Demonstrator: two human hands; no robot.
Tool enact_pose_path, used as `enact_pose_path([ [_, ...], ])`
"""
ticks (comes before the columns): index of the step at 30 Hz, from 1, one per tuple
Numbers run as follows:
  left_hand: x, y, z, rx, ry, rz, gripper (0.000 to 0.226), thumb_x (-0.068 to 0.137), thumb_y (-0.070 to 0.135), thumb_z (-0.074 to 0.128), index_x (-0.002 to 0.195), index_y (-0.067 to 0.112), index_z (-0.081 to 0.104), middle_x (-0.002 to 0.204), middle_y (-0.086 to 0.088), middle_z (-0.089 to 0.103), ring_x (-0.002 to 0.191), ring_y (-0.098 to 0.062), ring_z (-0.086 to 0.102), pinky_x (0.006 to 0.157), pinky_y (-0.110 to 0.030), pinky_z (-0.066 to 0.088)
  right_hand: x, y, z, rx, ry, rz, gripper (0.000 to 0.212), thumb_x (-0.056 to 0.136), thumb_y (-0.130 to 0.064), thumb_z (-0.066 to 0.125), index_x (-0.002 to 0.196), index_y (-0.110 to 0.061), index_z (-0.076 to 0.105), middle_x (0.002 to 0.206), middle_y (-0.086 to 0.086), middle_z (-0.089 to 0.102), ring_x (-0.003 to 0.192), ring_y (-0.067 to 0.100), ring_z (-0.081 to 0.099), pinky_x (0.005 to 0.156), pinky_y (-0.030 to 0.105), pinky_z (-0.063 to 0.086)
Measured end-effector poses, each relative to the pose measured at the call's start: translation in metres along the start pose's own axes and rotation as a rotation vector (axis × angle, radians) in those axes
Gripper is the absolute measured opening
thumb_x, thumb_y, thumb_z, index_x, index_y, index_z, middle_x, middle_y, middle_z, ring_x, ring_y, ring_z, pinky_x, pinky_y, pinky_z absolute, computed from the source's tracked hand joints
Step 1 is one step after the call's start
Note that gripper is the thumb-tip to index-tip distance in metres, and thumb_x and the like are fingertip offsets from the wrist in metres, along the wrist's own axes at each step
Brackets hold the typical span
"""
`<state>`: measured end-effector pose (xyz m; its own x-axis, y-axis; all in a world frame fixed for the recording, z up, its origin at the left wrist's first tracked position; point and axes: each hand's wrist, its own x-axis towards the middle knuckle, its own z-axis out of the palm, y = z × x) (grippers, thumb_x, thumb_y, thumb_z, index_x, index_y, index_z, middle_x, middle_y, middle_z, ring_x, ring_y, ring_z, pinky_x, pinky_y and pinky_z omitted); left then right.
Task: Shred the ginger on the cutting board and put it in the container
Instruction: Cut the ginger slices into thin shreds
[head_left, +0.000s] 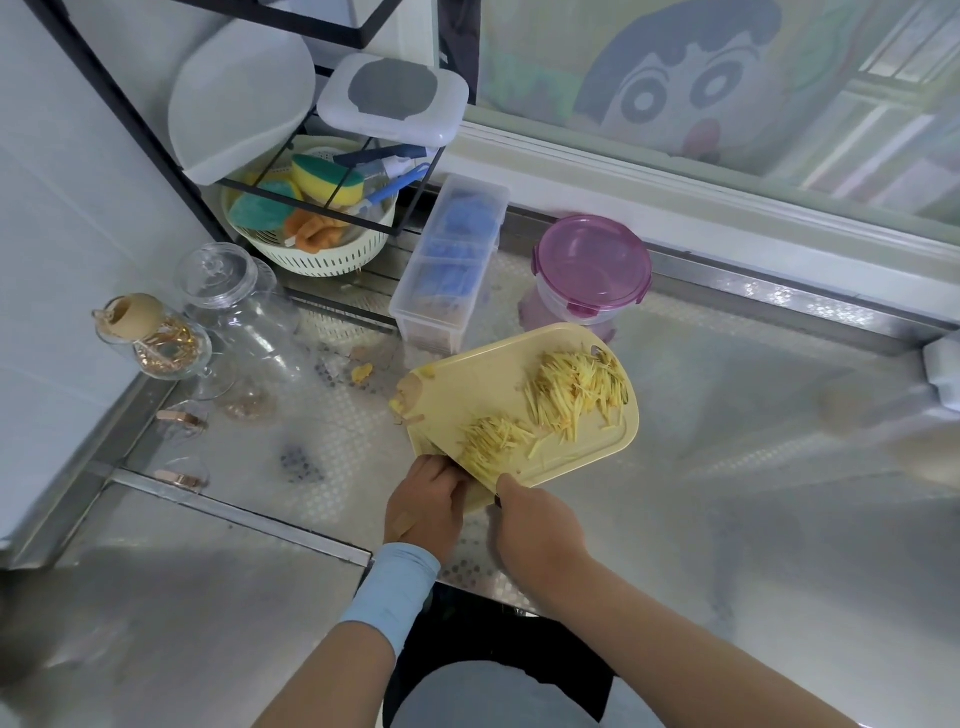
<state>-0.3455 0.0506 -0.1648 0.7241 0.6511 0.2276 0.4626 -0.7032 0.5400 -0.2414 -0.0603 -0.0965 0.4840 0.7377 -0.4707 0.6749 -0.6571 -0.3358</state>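
A pale yellow cutting board lies on the steel counter. It carries two heaps of shredded ginger: a large one at the far right and a smaller one close to my hands. Ginger scraps sit on its left corner. My left hand is at the board's near left edge, fingers curled down onto the ginger beside the smaller heap. My right hand grips a dark knife handle; the blade is mostly hidden between my hands. A round container with a purple clip lid stands closed behind the board.
A long clear box with blue contents stands left of the container. Glass jars and a stoppered jar are at the left. A wire rack holds a basket of sponges. A ginger bit lies on the counter.
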Motion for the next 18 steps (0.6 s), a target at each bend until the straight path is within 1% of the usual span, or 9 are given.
enact_pose_path([
  [5,0.0,-0.001,-0.001,0.004,-0.005,0.008,0.025,0.085,0.026,0.05,0.078,0.018,0.072,0.085,0.003,0.065,0.089,-0.015,0.051,0.052,-0.027,0.045,0.014,-0.01,-0.006,-0.026,-0.025,-0.019,0.017,0.092,-0.007,0.046,0.092,-0.02,0.034,0.072,0.0,0.043,0.07,0.03,0.052,0.059,0.034,0.039],
  [7,0.0,-0.002,0.0,0.008,0.001,0.012,0.025,0.085,0.026,0.05,0.078,0.018,0.073,0.086,0.002,0.065,0.09,-0.014,0.051,0.053,-0.026,0.046,0.012,-0.009,-0.007,-0.024,-0.019,-0.029,0.016,0.092,-0.009,0.046,0.093,-0.02,0.034,0.073,0.0,0.044,0.07,0.03,0.051,0.06,0.034,0.04],
  [10,-0.001,-0.002,0.0,0.011,0.003,0.014,0.026,0.084,0.026,0.049,0.077,0.017,0.073,0.086,0.002,0.066,0.09,-0.014,0.051,0.054,-0.025,0.047,0.003,-0.002,-0.004,0.002,0.0,-0.019,0.016,0.094,-0.015,0.045,0.094,-0.024,0.031,0.079,0.0,0.047,0.073,0.03,0.05,0.061,0.034,0.038],
  [13,0.0,-0.002,-0.001,0.006,0.009,0.023,0.026,0.083,0.024,0.049,0.074,0.015,0.072,0.084,0.001,0.066,0.089,-0.015,0.051,0.053,-0.026,0.048,-0.006,0.004,0.002,0.003,0.008,-0.004,0.014,0.096,-0.021,0.044,0.093,-0.025,0.031,0.077,-0.001,0.048,0.071,0.028,0.05,0.059,0.035,0.036],
  [16,0.001,-0.001,-0.002,0.005,0.004,0.019,0.026,0.084,0.025,0.049,0.075,0.016,0.072,0.083,0.001,0.066,0.088,-0.015,0.051,0.052,-0.027,0.048,-0.002,0.002,0.003,-0.014,0.011,0.001,0.011,0.096,-0.018,0.044,0.094,-0.022,0.034,0.078,0.001,0.052,0.07,0.029,0.053,0.059,0.035,0.04],
  [18,0.001,-0.001,-0.002,0.01,-0.001,0.016,0.026,0.084,0.026,0.049,0.075,0.017,0.072,0.083,0.002,0.066,0.088,-0.014,0.051,0.051,-0.027,0.048,0.005,-0.004,0.0,-0.021,-0.003,-0.008,0.011,0.094,-0.012,0.043,0.093,-0.02,0.035,0.077,0.002,0.049,0.071,0.031,0.052,0.06,0.035,0.04],
])
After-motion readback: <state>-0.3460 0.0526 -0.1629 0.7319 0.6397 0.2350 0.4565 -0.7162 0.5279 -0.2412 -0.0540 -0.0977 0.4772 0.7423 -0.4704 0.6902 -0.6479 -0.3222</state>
